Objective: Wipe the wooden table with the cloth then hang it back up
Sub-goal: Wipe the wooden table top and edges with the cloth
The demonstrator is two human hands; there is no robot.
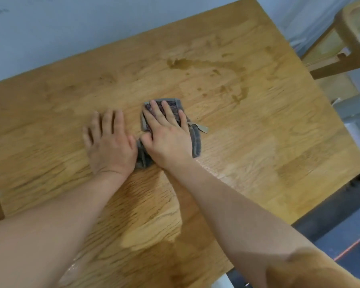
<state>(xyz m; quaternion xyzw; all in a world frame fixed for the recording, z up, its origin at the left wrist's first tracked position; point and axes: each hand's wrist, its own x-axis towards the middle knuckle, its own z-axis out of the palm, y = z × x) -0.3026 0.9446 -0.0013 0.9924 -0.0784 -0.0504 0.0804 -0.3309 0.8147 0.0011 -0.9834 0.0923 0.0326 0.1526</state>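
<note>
Your right hand (166, 134) lies palm down on the cloth (196, 144), fingers straight and slightly spread, pointing away from you and a bit left. Grip there is flat, not curled: it presses the cloth, with no pinch. The thumb sits at the cloth's left edge, next to a bunched fold. The right forearm comes in from the lower right, stretched long across the counter (258, 132).

Your left hand (109, 142) is also palm down, flat on the bare wood just beside the cloth. Its fingers are straight and close together, pointing away from you. This grip is flat too and holds nothing. Its thumb side is touching or nearly touching the bunched fold; cannot tell which, since the hand is motion blurred. The left forearm comes in from the lower left, so the two arms converge at the hands.

The cloth is grey and folded small, near the middle of the counter and mostly under your right palm. A beige loop (203, 128) sticks out on its right side, lying on the wood.

Wet smears (185, 63) show on the far part of the counter, beyond the cloth. A wet sheen lies along the wood near your right forearm.

A wooden chair (353, 38) stands off the counter's far right corner. A pale wall (71, 28) runs along the far edge, and there is dark floor (341, 225) at the right
</note>
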